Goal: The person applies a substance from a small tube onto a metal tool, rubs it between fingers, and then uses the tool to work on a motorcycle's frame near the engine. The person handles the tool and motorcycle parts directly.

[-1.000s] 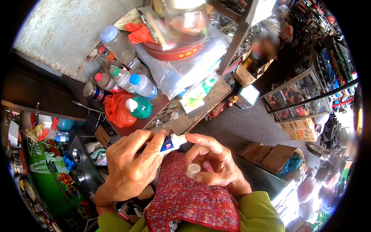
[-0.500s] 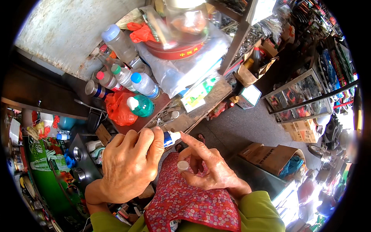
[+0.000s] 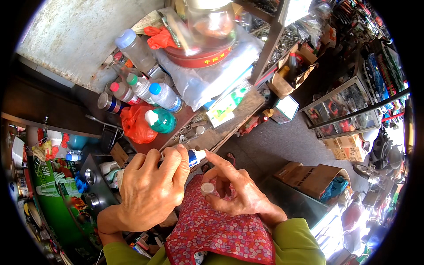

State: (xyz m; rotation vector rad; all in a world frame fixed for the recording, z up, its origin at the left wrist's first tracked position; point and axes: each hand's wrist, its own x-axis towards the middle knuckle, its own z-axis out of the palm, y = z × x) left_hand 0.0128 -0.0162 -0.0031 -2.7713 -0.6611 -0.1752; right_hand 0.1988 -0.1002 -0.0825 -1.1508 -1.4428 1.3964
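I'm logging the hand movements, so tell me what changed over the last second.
The right hand's grip moved leftward, carrying the pale cap with it. The left hand's grip turned so its back hides more of the tube, whose nozzle shifted slightly left and up. Nothing was taken hold of or let go. The right index fingertip stays at the nozzle, and the bottles stay in place.

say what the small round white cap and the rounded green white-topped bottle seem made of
Small round white cap: probably matte plastic; opaque, softly shaded. Rounded green white-topped bottle: glossy, translucent body with highlights; likely plastic, possibly glass.
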